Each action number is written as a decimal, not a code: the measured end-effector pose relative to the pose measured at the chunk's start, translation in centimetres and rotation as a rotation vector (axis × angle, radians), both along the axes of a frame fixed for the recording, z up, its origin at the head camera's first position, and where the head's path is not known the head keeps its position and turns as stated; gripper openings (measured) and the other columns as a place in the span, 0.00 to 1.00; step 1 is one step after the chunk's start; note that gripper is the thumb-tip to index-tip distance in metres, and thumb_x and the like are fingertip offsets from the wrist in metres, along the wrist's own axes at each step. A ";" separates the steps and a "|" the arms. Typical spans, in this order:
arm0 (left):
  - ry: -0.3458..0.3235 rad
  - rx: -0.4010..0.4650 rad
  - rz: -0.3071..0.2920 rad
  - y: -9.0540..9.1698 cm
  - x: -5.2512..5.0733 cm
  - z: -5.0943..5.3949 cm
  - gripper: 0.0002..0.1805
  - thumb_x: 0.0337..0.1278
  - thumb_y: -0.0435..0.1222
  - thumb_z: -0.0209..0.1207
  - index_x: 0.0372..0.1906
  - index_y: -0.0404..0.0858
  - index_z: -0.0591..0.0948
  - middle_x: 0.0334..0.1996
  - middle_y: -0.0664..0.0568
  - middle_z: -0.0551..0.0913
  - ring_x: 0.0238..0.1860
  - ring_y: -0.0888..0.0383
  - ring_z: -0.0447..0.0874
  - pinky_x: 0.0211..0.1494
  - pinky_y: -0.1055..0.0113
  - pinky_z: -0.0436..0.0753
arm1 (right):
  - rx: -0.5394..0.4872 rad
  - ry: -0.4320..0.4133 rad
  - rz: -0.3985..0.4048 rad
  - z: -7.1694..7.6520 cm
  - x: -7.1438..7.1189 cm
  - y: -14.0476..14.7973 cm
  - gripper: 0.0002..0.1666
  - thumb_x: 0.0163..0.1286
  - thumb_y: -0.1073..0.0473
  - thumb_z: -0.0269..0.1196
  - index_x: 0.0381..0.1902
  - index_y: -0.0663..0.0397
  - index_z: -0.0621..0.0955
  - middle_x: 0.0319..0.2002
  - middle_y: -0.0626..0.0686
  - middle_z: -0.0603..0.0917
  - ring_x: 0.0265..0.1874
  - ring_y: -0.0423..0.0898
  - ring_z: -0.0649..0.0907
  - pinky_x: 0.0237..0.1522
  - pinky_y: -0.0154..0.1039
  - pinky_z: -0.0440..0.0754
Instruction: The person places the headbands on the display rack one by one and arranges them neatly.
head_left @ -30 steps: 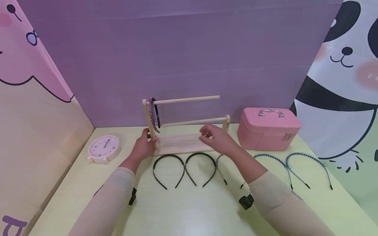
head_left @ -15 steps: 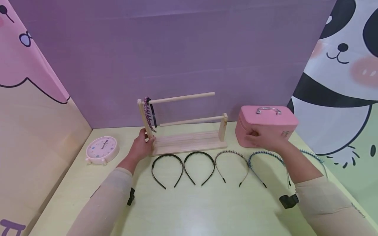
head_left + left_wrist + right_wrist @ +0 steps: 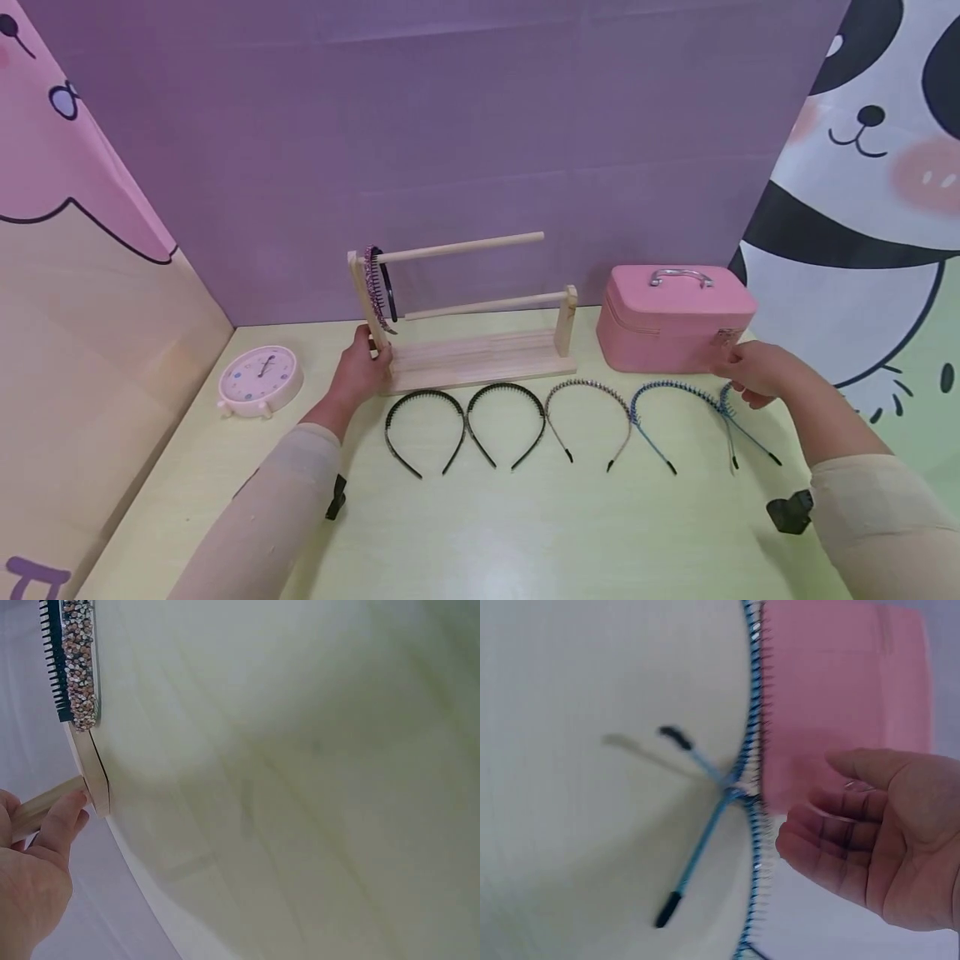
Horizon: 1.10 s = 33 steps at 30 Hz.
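A wooden rack (image 3: 480, 354) with two horizontal rods stands on the table. My left hand (image 3: 360, 372) grips the base of its left post; in the left wrist view the thumb and fingers of the hand (image 3: 41, 862) close round the wood. A beaded pink headband (image 3: 373, 287) and a dark one hang at the left end of the upper rod. My right hand (image 3: 761, 372) hovers over the rightmost blue headband (image 3: 756, 442), partly hiding it. In the right wrist view the hand (image 3: 892, 832) has loosely bent fingers, holding nothing, beside the blue headband (image 3: 754, 862).
Two black headbands (image 3: 425, 393), a beaded one (image 3: 588, 384) and another blue headband (image 3: 675, 385) lie in a row before the rack. A pink case (image 3: 660, 342) stands behind the blue ones. A pink clock (image 3: 261, 379) is at the left.
My right hand has moved from in front of the rack, past the pink case, to the rightmost headband. The left hand keeps its grip on the rack.
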<state>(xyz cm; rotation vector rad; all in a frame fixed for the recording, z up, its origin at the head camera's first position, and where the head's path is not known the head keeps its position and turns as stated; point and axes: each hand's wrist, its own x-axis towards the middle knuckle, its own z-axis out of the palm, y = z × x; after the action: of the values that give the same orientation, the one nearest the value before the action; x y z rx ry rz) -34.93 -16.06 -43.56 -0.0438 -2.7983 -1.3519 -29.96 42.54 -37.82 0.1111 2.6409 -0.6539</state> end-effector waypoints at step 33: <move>0.006 -0.035 -0.003 0.1 0.1 0.0 0.26 0.73 0.41 0.48 0.69 0.39 0.57 0.61 0.36 0.74 0.56 0.44 0.79 0.57 0.51 0.78 | -0.276 -0.022 -0.253 -1.1 0.7 3.7 0.21 0.75 0.56 0.52 0.48 0.75 0.68 0.28 0.54 0.83 0.27 0.48 0.86 0.37 0.45 0.86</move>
<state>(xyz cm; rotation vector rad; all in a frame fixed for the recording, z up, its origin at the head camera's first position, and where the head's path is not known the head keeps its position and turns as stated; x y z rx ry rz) -34.84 -15.93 -43.59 -0.0533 -2.8185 -1.3012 -29.27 46.23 -38.88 0.3726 2.5076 -1.0871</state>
